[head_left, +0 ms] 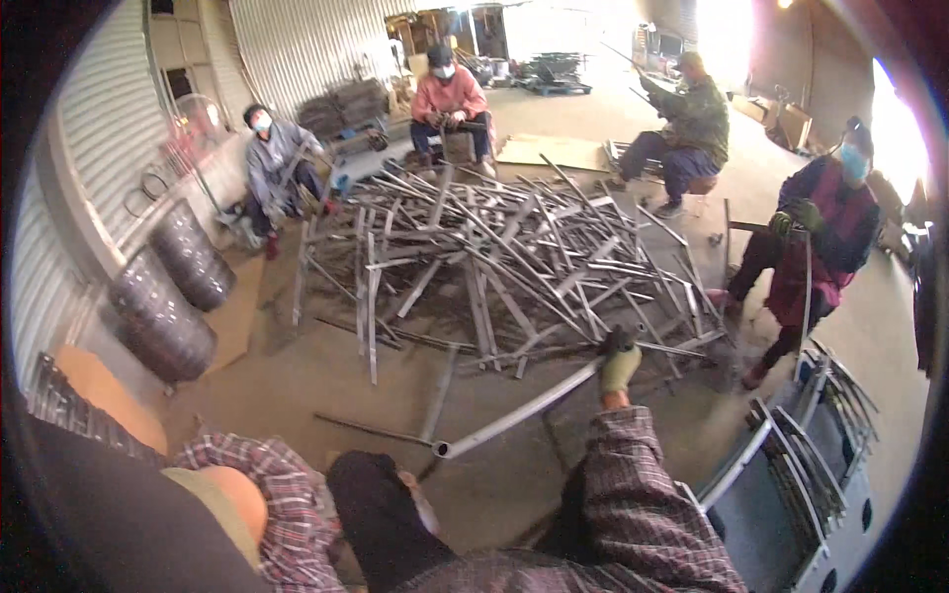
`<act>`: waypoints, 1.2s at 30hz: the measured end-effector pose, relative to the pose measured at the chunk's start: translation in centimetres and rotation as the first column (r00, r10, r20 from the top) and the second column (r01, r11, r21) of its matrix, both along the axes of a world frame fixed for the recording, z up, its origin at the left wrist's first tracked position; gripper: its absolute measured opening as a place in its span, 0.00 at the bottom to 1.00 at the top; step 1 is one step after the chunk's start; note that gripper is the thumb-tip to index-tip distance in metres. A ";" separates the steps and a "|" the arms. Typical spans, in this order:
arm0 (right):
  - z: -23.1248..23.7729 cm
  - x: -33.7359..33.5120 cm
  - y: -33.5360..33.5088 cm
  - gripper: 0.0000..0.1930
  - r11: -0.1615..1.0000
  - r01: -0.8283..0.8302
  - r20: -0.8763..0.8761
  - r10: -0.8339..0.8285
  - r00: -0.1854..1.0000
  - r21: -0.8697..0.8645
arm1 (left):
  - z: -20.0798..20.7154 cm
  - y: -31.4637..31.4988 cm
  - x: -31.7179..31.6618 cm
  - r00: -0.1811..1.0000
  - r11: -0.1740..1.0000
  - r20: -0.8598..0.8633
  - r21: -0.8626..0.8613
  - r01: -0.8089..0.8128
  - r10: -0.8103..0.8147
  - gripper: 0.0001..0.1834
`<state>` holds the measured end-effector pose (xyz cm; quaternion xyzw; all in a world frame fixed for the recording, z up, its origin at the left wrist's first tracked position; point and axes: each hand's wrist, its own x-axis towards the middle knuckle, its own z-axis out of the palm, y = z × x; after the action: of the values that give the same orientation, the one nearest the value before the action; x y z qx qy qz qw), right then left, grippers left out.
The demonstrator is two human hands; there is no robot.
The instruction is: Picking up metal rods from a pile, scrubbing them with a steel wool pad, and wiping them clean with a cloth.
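Note:
My right hand (pixel 620 370), in a pale green glove with dark fingers, is closed around one end of a grey metal tube (pixel 519 416). The tube slants down to the left, its open round end facing me. A thin dark rod (pixel 371 428) appears beside that end; whether they are joined I cannot tell. Close to the camera at lower left, my left hand (pixel 109 499) shows as a large dark gloved shape with a pale cuff, its fingers hidden. Beyond my right hand lies a wide tangled pile of metal bars and tubes (pixel 504 252).
Four people sit around the pile: one at left (pixel 282 158), one at the back (pixel 450 104), one at far right (pixel 682 128), one at near right (pixel 816 232). Dark wrapped rolls (pixel 163 311) stand by the left wall. Curved metal pieces lie on a grey-blue pallet (pixel 756 529) at lower right.

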<state>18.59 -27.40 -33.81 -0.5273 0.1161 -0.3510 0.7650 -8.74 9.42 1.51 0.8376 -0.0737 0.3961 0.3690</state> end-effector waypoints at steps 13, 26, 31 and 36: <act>0.7 -1.2 -2.4 0.16 0.986 0.165 -0.113 -0.160 0.981 0.033 | -24.9 2.1 6.5 0.869 0.883 -0.301 -0.389 0.263 -0.392 0.35; -0.7 -0.7 -3.1 0.10 0.888 0.099 0.020 -0.121 0.992 0.448 | -21.9 -4.3 14.0 0.956 0.998 -0.285 -0.009 0.069 -0.068 0.06; -0.7 -0.8 -1.3 0.10 0.873 0.055 -0.011 -0.057 0.998 0.484 | -19.4 -4.1 15.5 0.937 0.990 -0.350 0.135 0.049 0.001 0.09; -3.2 0.5 -4.7 0.12 0.848 -0.034 -0.006 0.044 0.999 0.530 | -19.6 -6.8 16.4 0.974 0.993 -0.226 0.112 0.039 -0.013 0.13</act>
<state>19.05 -32.13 -37.01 -0.3017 0.2045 -0.2852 0.8865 7.62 2.60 -18.13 0.8960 -0.0654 0.2891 0.3308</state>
